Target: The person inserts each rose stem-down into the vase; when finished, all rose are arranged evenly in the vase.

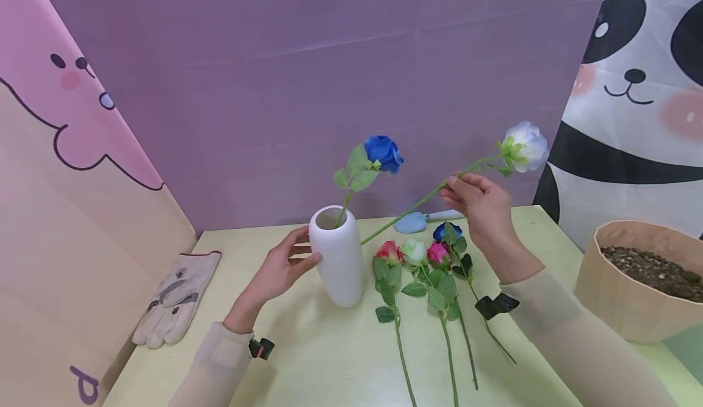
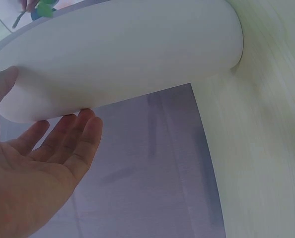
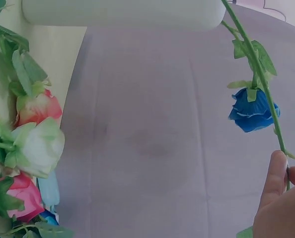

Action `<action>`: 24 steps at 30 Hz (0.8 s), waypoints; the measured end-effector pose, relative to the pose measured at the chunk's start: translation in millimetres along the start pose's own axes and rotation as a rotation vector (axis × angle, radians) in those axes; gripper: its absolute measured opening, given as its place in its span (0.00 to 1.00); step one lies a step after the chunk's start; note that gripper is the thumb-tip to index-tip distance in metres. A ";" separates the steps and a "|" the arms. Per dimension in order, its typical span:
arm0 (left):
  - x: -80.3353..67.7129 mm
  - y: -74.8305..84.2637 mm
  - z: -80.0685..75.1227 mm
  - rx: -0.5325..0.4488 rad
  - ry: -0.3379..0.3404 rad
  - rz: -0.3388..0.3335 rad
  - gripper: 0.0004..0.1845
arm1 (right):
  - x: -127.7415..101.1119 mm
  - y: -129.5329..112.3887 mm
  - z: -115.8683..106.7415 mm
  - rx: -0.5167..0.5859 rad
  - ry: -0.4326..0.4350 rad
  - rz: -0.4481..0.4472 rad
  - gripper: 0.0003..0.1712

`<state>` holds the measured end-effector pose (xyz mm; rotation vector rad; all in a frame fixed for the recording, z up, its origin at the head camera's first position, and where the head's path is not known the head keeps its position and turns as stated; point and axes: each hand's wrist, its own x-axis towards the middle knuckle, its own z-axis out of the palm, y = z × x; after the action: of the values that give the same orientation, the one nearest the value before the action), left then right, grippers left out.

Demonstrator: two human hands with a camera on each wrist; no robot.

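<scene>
A white vase (image 1: 336,254) stands on the pale table (image 1: 329,358) with a blue rose (image 1: 382,152) in it. My left hand (image 1: 304,247) touches the vase's left side with straight fingers, and the left wrist view shows the fingertips (image 2: 83,121) lying against the vase (image 2: 122,54). My right hand (image 1: 451,186) pinches the stem (image 1: 412,210) of a white rose (image 1: 526,144), held slanted in the air. The stem's lower end is beside the vase, right of its mouth. In the right wrist view the thumb (image 3: 278,173) presses the stem (image 3: 257,74).
Several roses lie right of the vase: red (image 1: 389,251), white-green (image 1: 414,251), pink (image 1: 437,252), blue (image 1: 442,231). A light blue trowel (image 1: 420,219) lies behind them. A work glove (image 1: 176,297) is at the left edge, a pot of soil (image 1: 642,279) at the right.
</scene>
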<state>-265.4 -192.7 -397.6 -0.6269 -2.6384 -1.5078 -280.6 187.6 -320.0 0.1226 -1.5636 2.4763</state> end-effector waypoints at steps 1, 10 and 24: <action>-0.1 0.2 0.1 -0.002 -0.001 -0.002 0.35 | 0.0 -0.1 1.3 0.008 0.000 -0.001 0.15; -1.2 3.3 0.0 -0.014 -0.009 -0.005 0.35 | -1.1 -3.1 12.3 0.034 -0.005 0.001 0.17; -1.7 2.9 -0.3 -0.009 -0.009 -0.002 0.35 | 3.7 -4.6 24.7 0.079 0.045 -0.023 0.16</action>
<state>-262.8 -192.2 -395.5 -0.6337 -2.6417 -1.5215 -284.2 167.8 -304.6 0.0965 -1.4386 2.5057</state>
